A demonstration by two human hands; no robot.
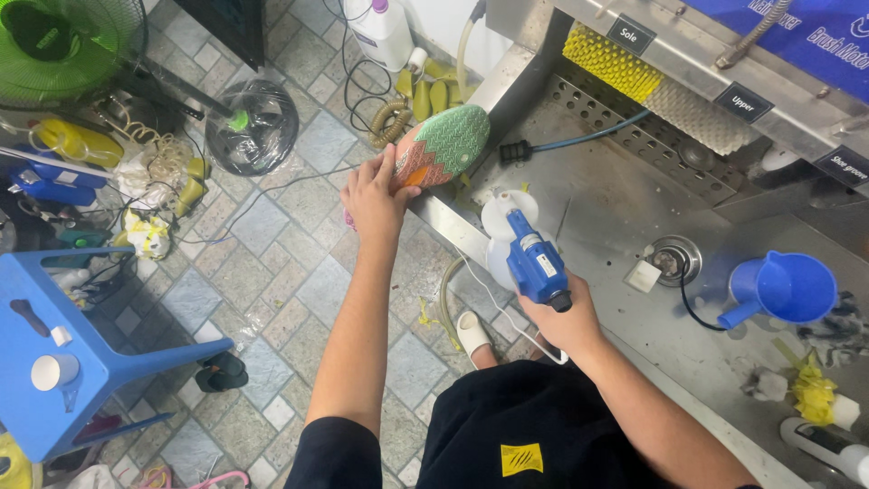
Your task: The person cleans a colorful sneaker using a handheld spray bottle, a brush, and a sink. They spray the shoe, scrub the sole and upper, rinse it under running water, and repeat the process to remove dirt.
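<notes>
Head view shows the left hand (373, 201) clasping a green-orange shoe (441, 147) over the sink's edge (453, 225), while the right hand (563, 319) grips a blue spray bottle (529, 255) just below it.

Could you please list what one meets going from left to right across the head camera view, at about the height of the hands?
Blue plastic stool → left hand → shoe → blue spray bottle in the right hand → sink drain → blue jug.

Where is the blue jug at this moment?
In the head view the blue jug sits at the right, in the steel sink, just right of the drain and well right of the right hand holding the blue spray bottle.
</notes>
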